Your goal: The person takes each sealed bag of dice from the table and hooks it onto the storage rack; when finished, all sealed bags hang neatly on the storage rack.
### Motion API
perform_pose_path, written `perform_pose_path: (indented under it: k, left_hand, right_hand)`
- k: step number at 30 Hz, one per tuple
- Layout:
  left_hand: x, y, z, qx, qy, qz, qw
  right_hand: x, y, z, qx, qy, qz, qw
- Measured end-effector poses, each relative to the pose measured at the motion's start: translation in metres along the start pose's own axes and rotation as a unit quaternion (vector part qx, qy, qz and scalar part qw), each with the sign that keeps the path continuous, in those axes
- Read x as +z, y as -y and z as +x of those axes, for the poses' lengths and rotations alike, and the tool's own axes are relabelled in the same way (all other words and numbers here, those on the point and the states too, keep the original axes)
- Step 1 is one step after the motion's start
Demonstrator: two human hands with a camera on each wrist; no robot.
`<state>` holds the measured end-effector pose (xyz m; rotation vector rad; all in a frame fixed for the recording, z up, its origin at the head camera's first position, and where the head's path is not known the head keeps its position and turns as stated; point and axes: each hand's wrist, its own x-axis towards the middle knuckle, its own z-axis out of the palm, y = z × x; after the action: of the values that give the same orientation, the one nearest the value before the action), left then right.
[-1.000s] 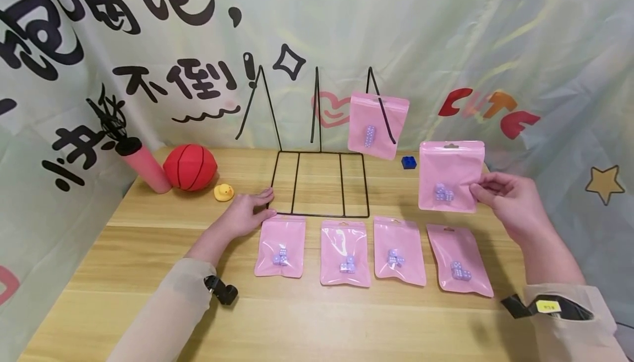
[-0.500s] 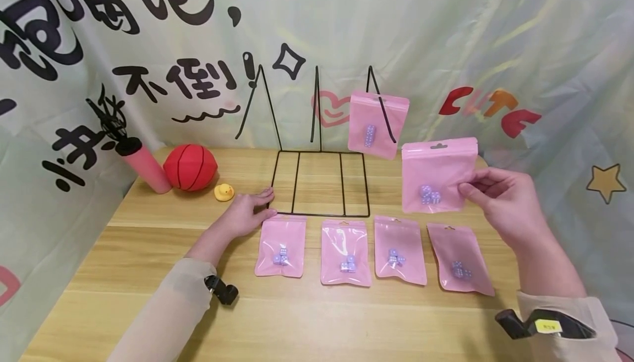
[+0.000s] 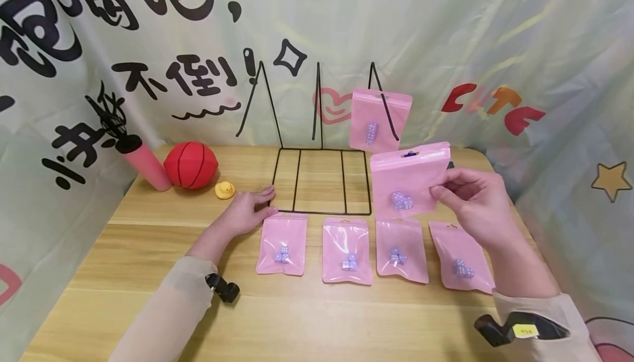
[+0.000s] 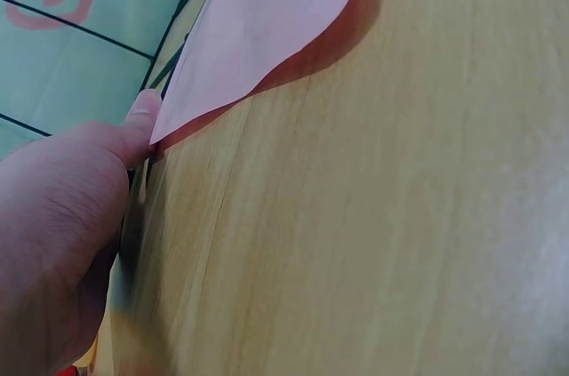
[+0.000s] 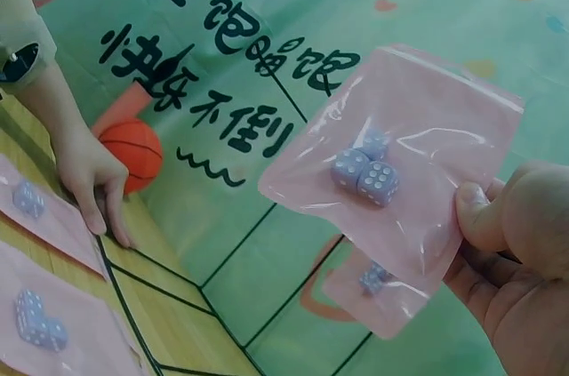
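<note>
My right hand (image 3: 475, 199) pinches a pink zip bag (image 3: 406, 183) by its side edge, raised above the table; several purple dice (image 5: 369, 172) show through its clear front. My left hand (image 3: 245, 212) rests at the front left corner of a black wire rack (image 3: 332, 213), its fingers on the wire and its thumb near a bag corner in the left wrist view. One pink bag (image 3: 361, 109) hangs on the rack's right hook. Several more pink bags lie in a row before the rack, the leftmost bag (image 3: 269, 241) close to my left thumb.
The rack's left hook (image 3: 247, 100) and middle hook (image 3: 316, 103) carry nothing. A red ball (image 3: 190, 165), a yellow toy duck (image 3: 225, 190) and a pink vase (image 3: 148, 166) stand at the left. A printed cloth (image 3: 436, 32) hangs behind the wooden table (image 3: 307, 323).
My right hand has carried its bag leftward, from the table's right side to just below the hanging bag, and the bag has tilted. My left hand has stayed at the rack's corner.
</note>
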<state>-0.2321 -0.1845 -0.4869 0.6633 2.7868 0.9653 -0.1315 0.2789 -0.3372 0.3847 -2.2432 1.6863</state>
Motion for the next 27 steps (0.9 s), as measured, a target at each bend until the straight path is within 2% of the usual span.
perform_pose_path:
  k: [5, 11, 27]
  left_hand:
    - [-0.001, -0.002, 0.001, -0.009, 0.004, -0.002, 0.9999]
    - [0.000, 0.000, 0.000, -0.006, -0.002, -0.002, 1.0000]
    - [0.000, 0.000, 0.001, 0.001, -0.005, -0.003, 1.0000]
  right_hand:
    - [0.010, 0.002, 0.004, 0.002, -0.008, 0.052, 0.9986]
    - [0.020, -0.004, 0.011, 0.012, -0.011, 0.069, 0.9975]
    - [0.027, -0.026, 0.024, 0.055, -0.015, 0.039, 0.9976]
